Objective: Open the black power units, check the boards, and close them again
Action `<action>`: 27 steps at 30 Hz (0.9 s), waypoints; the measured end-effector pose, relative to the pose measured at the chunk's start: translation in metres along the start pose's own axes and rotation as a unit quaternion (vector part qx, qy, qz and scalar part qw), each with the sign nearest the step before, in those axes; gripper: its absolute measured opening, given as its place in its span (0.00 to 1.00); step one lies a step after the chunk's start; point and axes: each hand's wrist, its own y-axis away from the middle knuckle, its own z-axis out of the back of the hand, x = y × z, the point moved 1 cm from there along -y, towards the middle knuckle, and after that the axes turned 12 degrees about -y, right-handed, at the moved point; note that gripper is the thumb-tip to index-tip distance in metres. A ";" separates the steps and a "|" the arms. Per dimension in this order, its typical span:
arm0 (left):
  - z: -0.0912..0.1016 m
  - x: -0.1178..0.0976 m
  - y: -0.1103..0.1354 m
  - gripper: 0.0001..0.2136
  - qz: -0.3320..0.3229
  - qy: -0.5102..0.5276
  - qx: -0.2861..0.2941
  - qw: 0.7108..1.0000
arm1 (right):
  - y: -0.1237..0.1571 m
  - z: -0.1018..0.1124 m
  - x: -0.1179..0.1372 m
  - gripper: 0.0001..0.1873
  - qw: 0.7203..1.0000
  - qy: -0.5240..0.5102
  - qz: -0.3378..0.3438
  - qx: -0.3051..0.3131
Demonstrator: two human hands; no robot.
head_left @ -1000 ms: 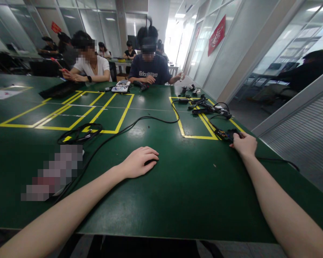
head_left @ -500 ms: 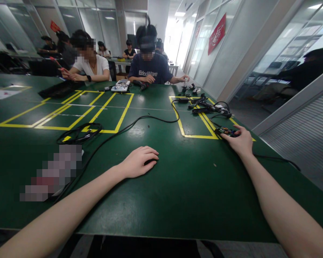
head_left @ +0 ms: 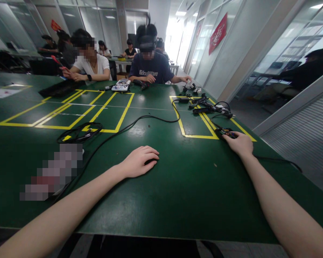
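Shirt lettered "…Ware"; left hand loosely spread, right hand at dark device, grip unclear

We count two hands of our own, one drill, one coil of cord, one counter and two people across it.

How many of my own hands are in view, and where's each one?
2: your left hand rests palm down near the middle of the green table; your right hand touches a small dark gadget toward the right edge.
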 end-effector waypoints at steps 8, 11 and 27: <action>0.000 0.000 0.000 0.09 0.003 0.001 0.000 1.000 | 0.018 -0.010 0.037 0.20 0.998 -0.002 0.001 0.069; 0.000 0.000 -0.001 0.09 0.005 0.001 0.001 1.000 | 0.034 -0.020 0.058 0.20 0.992 -0.023 0.035 0.119; 0.007 -0.014 -0.005 0.17 -0.029 0.021 -0.041 0.999 | 0.181 -0.029 0.176 0.14 0.728 -0.300 0.393 0.475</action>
